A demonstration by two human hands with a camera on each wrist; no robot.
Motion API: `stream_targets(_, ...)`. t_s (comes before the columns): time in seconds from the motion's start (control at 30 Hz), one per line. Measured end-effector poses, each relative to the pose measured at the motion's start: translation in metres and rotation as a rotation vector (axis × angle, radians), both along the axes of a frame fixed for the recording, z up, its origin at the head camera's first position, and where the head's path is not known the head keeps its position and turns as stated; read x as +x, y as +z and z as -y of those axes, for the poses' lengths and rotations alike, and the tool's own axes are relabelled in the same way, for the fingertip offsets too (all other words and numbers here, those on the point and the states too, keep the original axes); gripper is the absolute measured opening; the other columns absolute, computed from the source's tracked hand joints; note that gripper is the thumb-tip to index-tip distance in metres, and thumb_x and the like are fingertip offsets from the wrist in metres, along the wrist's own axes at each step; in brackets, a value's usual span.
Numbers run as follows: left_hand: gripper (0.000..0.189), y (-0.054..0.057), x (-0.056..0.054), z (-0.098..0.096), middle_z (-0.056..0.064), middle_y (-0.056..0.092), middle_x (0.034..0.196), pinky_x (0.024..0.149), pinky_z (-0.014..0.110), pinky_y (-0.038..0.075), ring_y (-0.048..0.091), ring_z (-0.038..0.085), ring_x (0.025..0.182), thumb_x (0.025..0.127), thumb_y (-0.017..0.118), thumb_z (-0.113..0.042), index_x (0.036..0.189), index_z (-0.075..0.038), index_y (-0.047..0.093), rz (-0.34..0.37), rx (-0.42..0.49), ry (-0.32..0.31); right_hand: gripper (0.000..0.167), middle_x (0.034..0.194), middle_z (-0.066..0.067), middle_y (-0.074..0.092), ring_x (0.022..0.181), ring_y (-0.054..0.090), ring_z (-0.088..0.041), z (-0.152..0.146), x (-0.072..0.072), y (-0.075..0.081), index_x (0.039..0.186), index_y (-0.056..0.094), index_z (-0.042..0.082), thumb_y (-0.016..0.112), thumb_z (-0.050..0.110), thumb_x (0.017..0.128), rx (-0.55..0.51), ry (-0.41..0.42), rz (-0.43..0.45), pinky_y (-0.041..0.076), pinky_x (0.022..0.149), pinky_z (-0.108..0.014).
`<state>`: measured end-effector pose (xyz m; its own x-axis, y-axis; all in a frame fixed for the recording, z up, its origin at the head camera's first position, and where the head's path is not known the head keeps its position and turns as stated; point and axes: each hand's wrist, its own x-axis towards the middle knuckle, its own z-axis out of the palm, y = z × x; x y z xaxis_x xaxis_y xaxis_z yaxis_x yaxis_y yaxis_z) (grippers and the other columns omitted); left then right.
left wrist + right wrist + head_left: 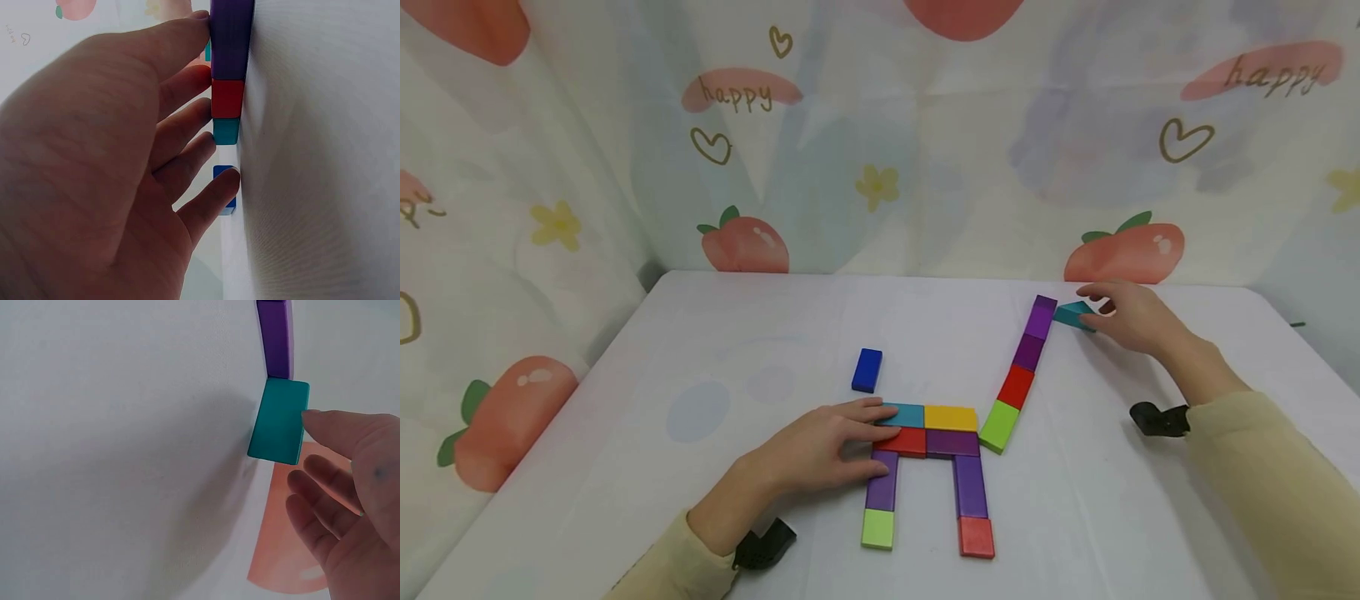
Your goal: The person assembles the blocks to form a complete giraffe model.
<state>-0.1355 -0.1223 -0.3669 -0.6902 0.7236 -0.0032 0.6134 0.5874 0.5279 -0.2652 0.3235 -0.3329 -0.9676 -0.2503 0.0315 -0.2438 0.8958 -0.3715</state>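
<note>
In the head view, my left hand (820, 442) spreads its fingers along the left side of a figure of wooden blocks. Its thumb touches a purple block (882, 487); other fingertips rest at a red block (904, 442) and a light-blue block (906, 415). Behind it lies a dark blue block (867, 370). My right hand (1138, 321) is at a teal wedge-shaped block (279, 422), its thumb tip on the block's edge and its other fingers loosely bent. The wedge meets the end of a purple block (277, 340), the top of a slanting row.
Yellow (951, 418) and purple (952, 443) blocks form the figure's right half. Two legs below end in a light green block (877, 529) and a red block (976, 537). The row slants down to a lime-green block (1000, 427). A patterned curtain (925, 167) stands behind the white table (760, 333).
</note>
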Motion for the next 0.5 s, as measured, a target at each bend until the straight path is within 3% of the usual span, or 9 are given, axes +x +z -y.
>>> stream_targets(0.27,0.05,-0.001,0.001,-0.001,-0.007,0.047,0.153,0.115,0.039,0.034,0.033,0.012,0.146,0.096,0.071,-0.036,0.141,-0.018,0.062,-0.015,-0.008,0.002,0.047,0.129,-0.029,0.053,0.109,0.054,-0.048,0.009,0.03,-0.001,0.137,0.054,-0.005,0.069,0.013,0.096,-0.07,0.018,-0.126,0.048,0.089,-0.065)
stream_targets(0.5,0.042,-0.001,0.001,0.001,-0.005,0.055,0.143,0.109,0.036,0.043,0.047,0.014,0.134,0.095,0.072,-0.034,0.135,-0.02,0.068,-0.075,0.053,0.038,0.044,0.128,-0.024,0.057,0.109,0.058,-0.043,0.038,0.054,-0.003,0.133,0.06,-0.001,0.073,0.009,0.092,-0.13,0.095,-0.209,0.051,0.088,-0.063)
